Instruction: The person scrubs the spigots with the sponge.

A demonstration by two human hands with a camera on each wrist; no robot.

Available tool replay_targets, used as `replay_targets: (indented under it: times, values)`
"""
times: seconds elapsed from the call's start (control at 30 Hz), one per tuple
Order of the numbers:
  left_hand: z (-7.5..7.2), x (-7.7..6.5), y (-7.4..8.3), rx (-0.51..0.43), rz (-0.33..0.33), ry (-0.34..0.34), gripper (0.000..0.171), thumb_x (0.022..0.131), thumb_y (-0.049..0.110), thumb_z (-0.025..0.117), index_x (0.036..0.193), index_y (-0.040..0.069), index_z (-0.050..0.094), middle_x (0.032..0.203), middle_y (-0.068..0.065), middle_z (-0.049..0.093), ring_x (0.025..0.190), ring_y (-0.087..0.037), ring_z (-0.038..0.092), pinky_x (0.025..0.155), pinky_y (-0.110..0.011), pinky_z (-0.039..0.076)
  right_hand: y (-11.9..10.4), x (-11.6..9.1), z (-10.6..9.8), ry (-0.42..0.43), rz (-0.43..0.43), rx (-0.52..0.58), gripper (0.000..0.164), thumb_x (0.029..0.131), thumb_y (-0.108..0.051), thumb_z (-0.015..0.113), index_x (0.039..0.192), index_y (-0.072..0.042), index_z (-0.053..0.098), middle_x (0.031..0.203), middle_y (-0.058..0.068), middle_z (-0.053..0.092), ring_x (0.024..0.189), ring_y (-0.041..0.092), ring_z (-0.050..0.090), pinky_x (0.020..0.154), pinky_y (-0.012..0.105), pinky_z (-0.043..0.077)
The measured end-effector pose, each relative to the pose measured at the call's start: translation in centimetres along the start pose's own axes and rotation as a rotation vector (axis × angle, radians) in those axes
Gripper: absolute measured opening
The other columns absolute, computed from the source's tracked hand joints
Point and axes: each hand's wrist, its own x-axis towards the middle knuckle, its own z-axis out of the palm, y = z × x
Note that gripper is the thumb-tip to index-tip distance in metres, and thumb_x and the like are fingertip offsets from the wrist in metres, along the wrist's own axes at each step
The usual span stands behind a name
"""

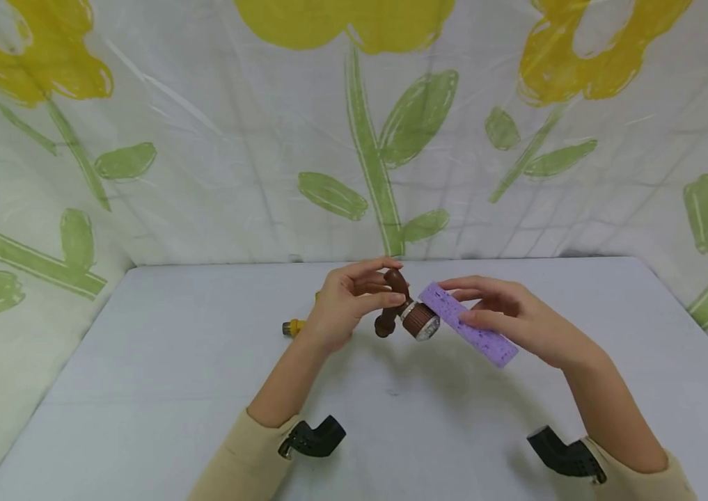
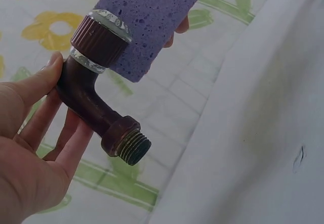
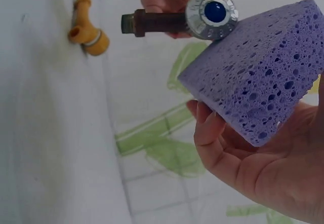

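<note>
My left hand (image 1: 344, 303) grips a brown faucet (image 2: 83, 89) and holds it up above the table. The faucet has a ribbed knob with silver bands, a threaded inlet end and, in the right wrist view, a blue button in the knob's silver face. A purple sponge (image 3: 253, 72) full of small holes is pinched between the thumb and fingers of my right hand (image 1: 516, 316). One side of the sponge touches the faucet's knob (image 1: 420, 321). In the head view, part of the faucet is hidden behind my left fingers.
A yellow faucet (image 3: 88, 31) lies on the white table (image 1: 159, 376), mostly behind my left hand in the head view. A sheet printed with yellow flowers and green leaves (image 1: 419, 118) hangs behind the table's far edge. Black wrist mounts (image 1: 312, 437) sit at both sleeves.
</note>
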Motion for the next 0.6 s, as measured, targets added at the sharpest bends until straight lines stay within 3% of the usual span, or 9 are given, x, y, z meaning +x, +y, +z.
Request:
replay_targets:
  times: [0.17,0.27,0.4,0.6]
  values:
    - [0.0,-0.2,0.3,0.108,0.012,0.02,0.043,0.088,-0.003,0.081,0.13,0.003,0.073,0.096,0.004,0.077,0.101,-0.02,0.073,0.083,-0.031,0.058,-0.6,-0.2,0.2,0.005,-0.039,-0.061,0.042,0.103,-0.008,0.066,0.143,-0.018,0.065,0.131,0.004,0.065,0.091,0.023,0.063,0.066,0.034,0.06]
    - [-0.1,-0.2,0.4,0.125,0.025,0.019,0.041,0.088,-0.002,0.082,0.128,0.005,0.075,0.098,0.001,0.078,0.1,-0.022,0.074,0.078,-0.031,0.059,-0.8,-0.4,0.5,0.069,-0.059,-0.15,0.044,0.099,-0.008,0.072,0.141,-0.02,0.067,0.128,0.002,0.065,0.09,0.019,0.059,0.065,0.031,0.058]
    - [-0.1,-0.2,0.4,0.134,0.04,0.009,0.038,0.087,-0.002,0.082,0.124,0.004,0.075,0.098,0.001,0.079,0.098,-0.022,0.073,0.075,-0.031,0.059,-1.0,-0.5,0.9,0.164,-0.066,-0.306,0.046,0.095,-0.012,0.079,0.138,-0.028,0.07,0.133,-0.003,0.062,0.102,0.014,0.055,0.075,0.028,0.055]
    - [-0.1,-0.3,0.5,0.154,0.048,-0.003,0.035,0.087,-0.002,0.083,0.12,0.004,0.075,0.093,0.003,0.078,0.095,-0.019,0.073,0.075,-0.03,0.057,-1.7,-0.8,1.3,0.138,-0.093,-0.378,0.048,0.091,-0.016,0.083,0.135,-0.031,0.071,0.133,0.0,0.058,0.112,0.022,0.058,0.079,0.031,0.056]
